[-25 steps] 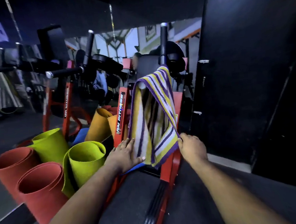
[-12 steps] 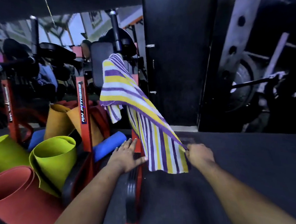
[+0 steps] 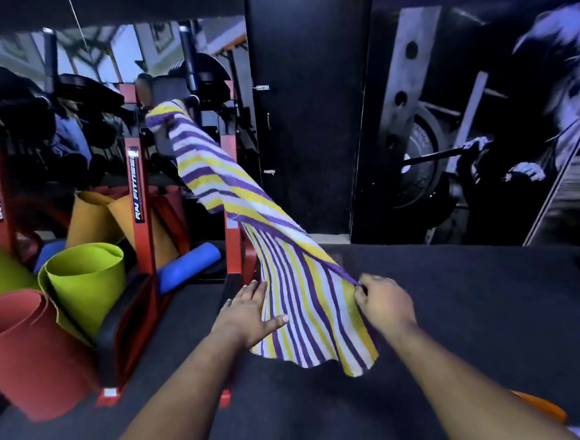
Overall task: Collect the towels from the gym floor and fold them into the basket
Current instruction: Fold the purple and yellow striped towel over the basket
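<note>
towel (image 3: 277, 255): striped purple, yellow and white; top end draped over the upper part of the red machine frame (image 3: 139, 196), the rest stretched down and forward to the hands, lower hem hanging free above the dark floor (image 3: 476, 309).
right hand (image 3: 383, 302): pinching the towel's right edge near the lower corner, fingers curled on the purple border; cloth taut from here up to the frame.
left hand (image 3: 250, 315): fingers spread and straight, palm laid flat against the towel's left edge, thumb out over the stripes; no curl round the cloth.
step in hand: judged as drawing the towel off the machine, ahead of any folding.
how to do it well: better to lift the top end up and over the frame than to drag it straight down, since the cloth looks likely to snag on the post (image 3: 190, 62) above it; worth closing the left hand on the left edge so both lower corners are held and the towel comes away flat, ready for a first fold.
risk: a one-sided pull may twist the cloth or drop the hem on the floor.
surroundings: rolled mats in green (image 3: 84, 289), red (image 3: 27, 355) and orange (image 3: 92, 216) standing just left of the frame; blue roll (image 3: 188, 264) lying at its foot.
basket: not in view; an orange shape at the bottom right edge too cut off to identify.
</note>
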### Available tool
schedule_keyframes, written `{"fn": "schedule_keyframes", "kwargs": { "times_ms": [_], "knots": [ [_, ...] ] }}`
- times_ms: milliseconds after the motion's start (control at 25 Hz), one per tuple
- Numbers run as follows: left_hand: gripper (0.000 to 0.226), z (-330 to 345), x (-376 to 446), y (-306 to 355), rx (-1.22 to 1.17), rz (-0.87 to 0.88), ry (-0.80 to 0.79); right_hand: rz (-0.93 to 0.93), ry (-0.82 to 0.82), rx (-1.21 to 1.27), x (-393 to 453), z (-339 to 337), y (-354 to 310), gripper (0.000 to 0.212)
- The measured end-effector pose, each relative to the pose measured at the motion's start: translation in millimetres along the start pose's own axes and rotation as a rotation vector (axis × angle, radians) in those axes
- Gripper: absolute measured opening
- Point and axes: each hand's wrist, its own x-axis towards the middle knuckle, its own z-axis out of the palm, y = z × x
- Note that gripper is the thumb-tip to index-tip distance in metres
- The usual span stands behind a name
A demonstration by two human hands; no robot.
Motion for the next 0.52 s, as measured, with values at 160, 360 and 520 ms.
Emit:
{"fn": "schedule_keyframes", "kwargs": {
  "times_ms": [160, 360, 520],
  "knots": [
    [0.108, 23.0, -78.0, 61.6, 0.036, 0.032, -0.046, -0.003, 0.022, 0.019, -83.7, -47.4, 29.4, 0.016],
    [0.112, 37.8, -165.1, 115.6, 0.067, 0.104, -0.054, 0.074, -0.019, -0.005, -189.7, -90.9, 64.7, 0.017],
    [0.107, 50.9, -233.0, 143.4, 0.061, 0.187, -0.063, 0.148, -0.073, -0.055, -276.2, -113.2, 82.3, 0.021]
  ]
}}
